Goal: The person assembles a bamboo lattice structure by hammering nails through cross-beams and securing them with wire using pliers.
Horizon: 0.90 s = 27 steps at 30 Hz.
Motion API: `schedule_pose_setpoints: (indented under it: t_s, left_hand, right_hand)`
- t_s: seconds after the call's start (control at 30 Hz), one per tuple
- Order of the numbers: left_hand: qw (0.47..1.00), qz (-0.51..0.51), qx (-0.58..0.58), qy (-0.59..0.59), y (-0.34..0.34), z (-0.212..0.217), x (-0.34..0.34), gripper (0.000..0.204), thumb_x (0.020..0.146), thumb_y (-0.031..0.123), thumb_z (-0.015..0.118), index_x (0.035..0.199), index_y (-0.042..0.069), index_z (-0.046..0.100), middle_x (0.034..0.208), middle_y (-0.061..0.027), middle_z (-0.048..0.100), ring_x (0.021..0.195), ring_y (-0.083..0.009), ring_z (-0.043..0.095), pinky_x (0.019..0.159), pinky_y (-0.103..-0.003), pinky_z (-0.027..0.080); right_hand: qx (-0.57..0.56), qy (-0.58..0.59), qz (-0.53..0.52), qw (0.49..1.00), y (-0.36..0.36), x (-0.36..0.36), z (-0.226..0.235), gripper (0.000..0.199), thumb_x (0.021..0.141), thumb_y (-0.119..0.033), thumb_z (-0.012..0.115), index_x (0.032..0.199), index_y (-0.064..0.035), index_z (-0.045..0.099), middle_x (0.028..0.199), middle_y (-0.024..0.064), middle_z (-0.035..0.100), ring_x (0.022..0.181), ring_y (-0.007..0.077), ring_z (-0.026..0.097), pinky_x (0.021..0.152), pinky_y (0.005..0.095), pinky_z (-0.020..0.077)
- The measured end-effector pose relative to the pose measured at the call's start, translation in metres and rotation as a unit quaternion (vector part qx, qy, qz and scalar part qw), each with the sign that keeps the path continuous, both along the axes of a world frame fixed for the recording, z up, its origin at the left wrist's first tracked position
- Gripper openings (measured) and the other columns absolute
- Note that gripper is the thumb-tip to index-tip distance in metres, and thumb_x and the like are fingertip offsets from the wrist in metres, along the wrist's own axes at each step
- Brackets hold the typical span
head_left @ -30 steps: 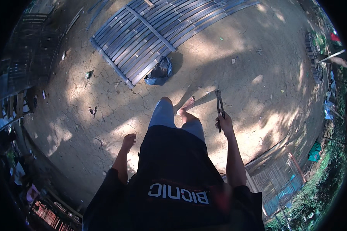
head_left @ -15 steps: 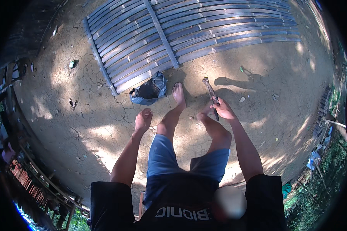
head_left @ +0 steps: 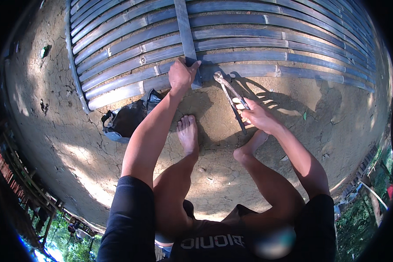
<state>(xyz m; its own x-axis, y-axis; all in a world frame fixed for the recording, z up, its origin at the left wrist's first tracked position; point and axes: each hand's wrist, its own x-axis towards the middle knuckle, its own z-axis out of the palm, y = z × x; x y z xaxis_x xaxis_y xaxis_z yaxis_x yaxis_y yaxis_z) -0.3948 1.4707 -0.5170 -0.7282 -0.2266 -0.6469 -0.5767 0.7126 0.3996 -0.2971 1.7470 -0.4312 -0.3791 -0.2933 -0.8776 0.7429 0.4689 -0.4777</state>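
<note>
My left hand [head_left: 182,76] is at the near end of the flat crosspiece [head_left: 185,32] of a bamboo slat panel [head_left: 236,56]. Its fingers are curled round the crosspiece, with the thumb pointing right across it. In my right hand [head_left: 257,115] is a pair of pincers [head_left: 228,90], worn and rusty-looking, its handles spread somewhat apart. The pincers' head lies over the panel's near edge, just right of the crosspiece. Below my left forearm, a crumpled black plastic bag [head_left: 129,120] sits open on the ground, its contents too dark to make out.
Dry, cracked earth [head_left: 222,172] surrounds my bare feet [head_left: 187,133]. The panel stretches across the far side, ending at a pole [head_left: 74,72] on the left. Stacked reddish material [head_left: 6,172] stands at the far lower left, and greenery [head_left: 358,236] borders the lower right.
I have crouched down and come closer to the panel. My left hand has reached forward onto the crosspiece. The pincers have moved up to the panel's edge, and their handles have spread.
</note>
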Motion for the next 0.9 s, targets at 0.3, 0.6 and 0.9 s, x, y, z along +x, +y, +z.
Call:
schedule_pose_setpoints:
  t_s: [0.3, 0.6, 0.9]
  left_hand:
    - [0.984, 0.046, 0.069, 0.157, -0.071, -0.018, 0.020, 0.050, 0.080, 0.027, 0.078, 0.114, -0.006, 0.062, 0.097, -0.0207, 0.071, 0.091, -0.0317, 0.069, 0.083, -0.040, 0.052]
    - [0.937, -0.066, -0.073, 0.336, -0.048, -0.016, 0.065, 0.093, 0.077, 0.028, 0.081, 0.153, 0.010, 0.030, 0.153, -0.0248, 0.028, 0.141, -0.0470, 0.026, 0.113, -0.061, 0.022]
    - [0.954, -0.090, -0.036, 0.285, -0.037, -0.035, 0.072, 0.109, 0.075, 0.044, 0.082, 0.160, 0.017, 0.020, 0.163, -0.0264, 0.010, 0.148, -0.0506, 0.011, 0.115, -0.067, 0.012]
  right_hand:
    - [-0.065, -0.117, -0.033, 0.990, -0.030, -0.024, 0.004, 0.048, 0.096, -0.003, 0.047, 0.143, -0.0076, 0.044, 0.104, 0.0018, 0.054, 0.086, 0.0090, 0.053, 0.076, 0.0359, 0.0547]
    - [0.083, -0.088, 0.081, 0.989, -0.084, -0.065, 0.040, 0.043, 0.098, -0.001, 0.047, 0.141, -0.0053, 0.047, 0.089, 0.0022, 0.060, 0.062, 0.0045, 0.049, 0.050, 0.0222, 0.0421]
    - [0.228, -0.153, 0.294, 0.916, -0.134, -0.119, 0.045, 0.065, 0.096, -0.014, 0.045, 0.155, 0.0008, 0.021, 0.090, 0.0099, 0.057, 0.063, 0.0160, 0.055, 0.050, 0.0321, 0.0479]
